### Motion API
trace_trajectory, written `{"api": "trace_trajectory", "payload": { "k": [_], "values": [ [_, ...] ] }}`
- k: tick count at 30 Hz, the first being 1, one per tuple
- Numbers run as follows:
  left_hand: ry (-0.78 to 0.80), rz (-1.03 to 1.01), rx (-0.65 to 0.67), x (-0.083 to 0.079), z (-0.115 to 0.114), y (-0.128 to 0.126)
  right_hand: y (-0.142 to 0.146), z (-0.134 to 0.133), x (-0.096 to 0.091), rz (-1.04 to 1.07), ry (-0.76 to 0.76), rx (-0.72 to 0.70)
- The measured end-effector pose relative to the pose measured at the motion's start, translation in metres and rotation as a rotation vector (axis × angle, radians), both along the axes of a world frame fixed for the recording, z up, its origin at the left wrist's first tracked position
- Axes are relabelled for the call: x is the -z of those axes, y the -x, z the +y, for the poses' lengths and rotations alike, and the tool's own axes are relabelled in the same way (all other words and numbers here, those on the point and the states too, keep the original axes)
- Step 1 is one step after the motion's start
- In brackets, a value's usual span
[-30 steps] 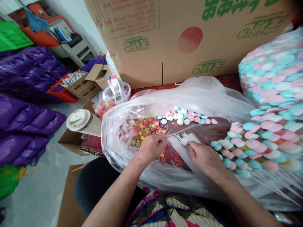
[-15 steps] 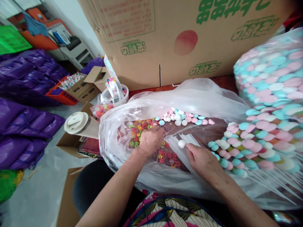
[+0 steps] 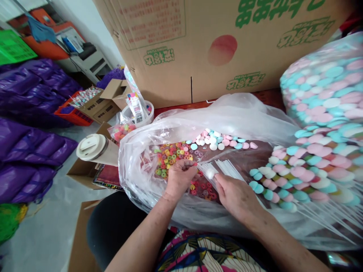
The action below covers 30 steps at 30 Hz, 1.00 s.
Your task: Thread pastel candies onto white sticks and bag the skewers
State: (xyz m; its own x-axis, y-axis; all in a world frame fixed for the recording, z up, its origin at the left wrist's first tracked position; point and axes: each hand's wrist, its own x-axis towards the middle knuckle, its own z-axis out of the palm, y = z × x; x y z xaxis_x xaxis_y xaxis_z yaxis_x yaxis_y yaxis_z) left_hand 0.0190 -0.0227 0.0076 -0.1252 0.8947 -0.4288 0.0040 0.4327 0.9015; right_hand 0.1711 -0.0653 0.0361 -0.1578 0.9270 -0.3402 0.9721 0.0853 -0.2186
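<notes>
Here, my right hand (image 3: 236, 196) has its fingers pinched at a white marshmallow (image 3: 210, 173), held above the white sticks (image 3: 230, 169). Just beside it, my left hand (image 3: 180, 179) pinches a small reddish piece (image 3: 195, 164) between thumb and forefinger. Coloured rings (image 3: 170, 153) lie near my left hand, loose pastel pieces (image 3: 219, 140) beyond, clear plastic (image 3: 241, 113) around them; skewered pieces (image 3: 317, 151) lie on my right.

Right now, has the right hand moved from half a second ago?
Yes. Against the cardboard box, the right hand has shifted left, the white candy with it.
</notes>
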Motion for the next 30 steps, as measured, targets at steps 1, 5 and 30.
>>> {"api": "trace_trajectory", "payload": {
  "k": [1, 5, 30],
  "values": [
    [-0.044, 0.036, 0.010, 0.000, 0.000, 0.000, 0.000, 0.000, 0.000, -0.005, -0.004, -0.001],
    [-0.086, 0.066, 0.041, 0.001, 0.002, 0.000, 0.001, -0.001, 0.001, -0.006, -0.030, -0.013],
    [-0.366, 0.925, 0.623, -0.002, 0.049, -0.012, -0.033, -0.002, 0.020, 0.590, -0.393, 0.219]
  ]
}}
